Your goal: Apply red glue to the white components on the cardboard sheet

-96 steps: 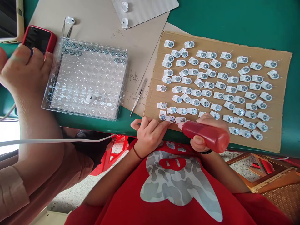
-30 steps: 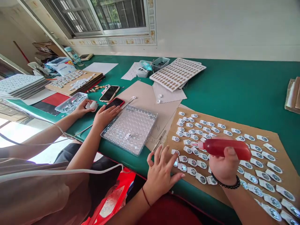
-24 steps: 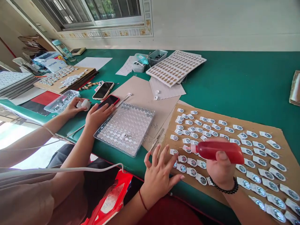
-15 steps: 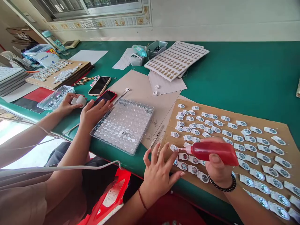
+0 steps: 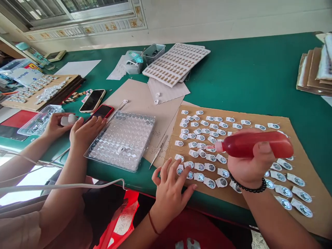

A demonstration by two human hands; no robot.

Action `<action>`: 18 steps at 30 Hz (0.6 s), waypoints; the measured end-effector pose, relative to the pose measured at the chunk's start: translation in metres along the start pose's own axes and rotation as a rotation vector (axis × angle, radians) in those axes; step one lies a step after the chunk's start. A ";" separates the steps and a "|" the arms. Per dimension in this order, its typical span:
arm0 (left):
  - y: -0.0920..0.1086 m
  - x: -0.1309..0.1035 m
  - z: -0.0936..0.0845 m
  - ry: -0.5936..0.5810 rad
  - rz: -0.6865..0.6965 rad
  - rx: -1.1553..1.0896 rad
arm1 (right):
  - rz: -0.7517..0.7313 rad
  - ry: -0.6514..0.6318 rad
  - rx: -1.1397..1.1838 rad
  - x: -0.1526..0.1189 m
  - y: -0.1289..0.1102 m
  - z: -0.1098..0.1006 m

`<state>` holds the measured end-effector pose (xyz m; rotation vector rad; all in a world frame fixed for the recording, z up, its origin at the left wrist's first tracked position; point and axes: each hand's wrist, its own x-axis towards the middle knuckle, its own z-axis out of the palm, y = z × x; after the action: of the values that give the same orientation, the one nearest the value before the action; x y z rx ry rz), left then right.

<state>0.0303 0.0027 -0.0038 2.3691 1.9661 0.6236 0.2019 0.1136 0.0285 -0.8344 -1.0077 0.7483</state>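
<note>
Red bottle (image 5: 250, 142) lies nearly level in our right hand (image 5: 246, 171), thumb and fingers wrapped round it, seemingly to point its nozzle (image 5: 219, 147) across the white pieces (image 5: 199, 177); our left hand (image 5: 168, 197), fingers spread, perhaps steadies the cardboard (image 5: 171, 150).

I count two hands of my own low in the frame, my left hand (image 5: 169, 195) and right hand (image 5: 250, 169), with one red bottle (image 5: 256, 144), and two neighbour's hands (image 5: 84, 135) at left. At lower right, one cardboard (image 5: 320, 207) bears dozens of white tags (image 5: 209, 182); my grip hides some, so I can't number them exactly. Left of it I have one clear tray (image 5: 111, 138), two tweezers (image 5: 157, 153) and two phones (image 5: 92, 101). Four loose white bits (image 5: 120, 149) lie around the middle. Two tubs (image 5: 134, 64) stand at top centre, one water bottle (image 5: 35, 55) at upper left
</note>
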 end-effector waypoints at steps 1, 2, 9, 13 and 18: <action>0.002 -0.001 0.002 -0.006 0.007 0.017 | 0.009 -0.016 -0.015 -0.002 -0.001 0.000; 0.004 -0.001 0.004 -0.011 0.014 0.033 | 0.020 -0.034 -0.027 -0.003 -0.002 0.000; 0.005 -0.001 0.008 0.035 0.031 0.062 | 0.015 -0.156 -0.084 -0.012 -0.002 0.003; 0.005 -0.003 0.011 0.059 0.015 0.035 | 0.012 -0.245 -0.148 -0.016 0.002 0.003; 0.006 -0.004 0.012 0.075 0.009 0.005 | 0.037 -0.314 -0.177 -0.022 0.006 0.001</action>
<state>0.0386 0.0010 -0.0144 2.3934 1.9889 0.7197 0.1921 0.0982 0.0149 -0.9068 -1.3569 0.8472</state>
